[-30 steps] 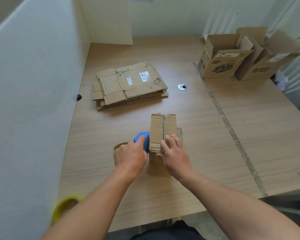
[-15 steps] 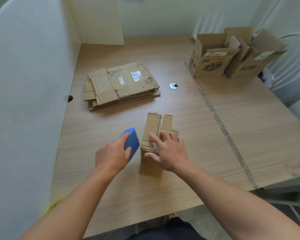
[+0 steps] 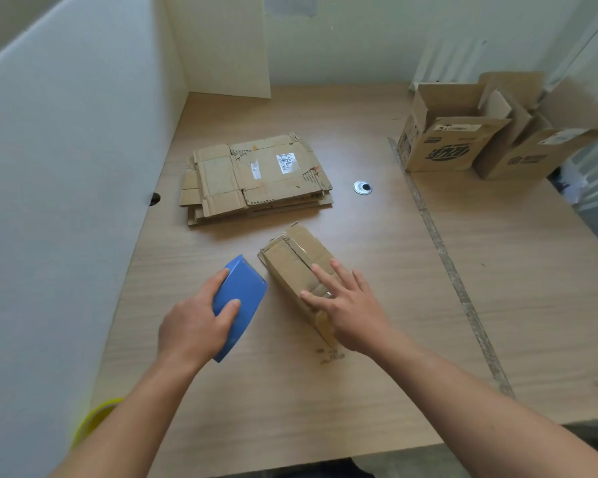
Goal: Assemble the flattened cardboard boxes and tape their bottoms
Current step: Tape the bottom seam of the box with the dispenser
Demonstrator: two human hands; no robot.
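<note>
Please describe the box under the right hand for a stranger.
On the wooden table, beside the blue tape dispenser, lies a small closed box. Unlike the flat stack behind and the open boxes far right, its seam is taped.

A round metal grommet (image 3: pixel 362 187) sits in the light wooden table (image 3: pixel 359 391); just right of the grommet a rough greyish strip (image 3: pixel 439 243) runs along the tabletop from far to near; well left of the grommet a dark notch (image 3: pixel 155 199) marks the table's edge against a white partition (image 3: pixel 66 201); beyond the grommet, in the far corner, a cream board (image 3: pixel 221 46) stands upright.
</note>
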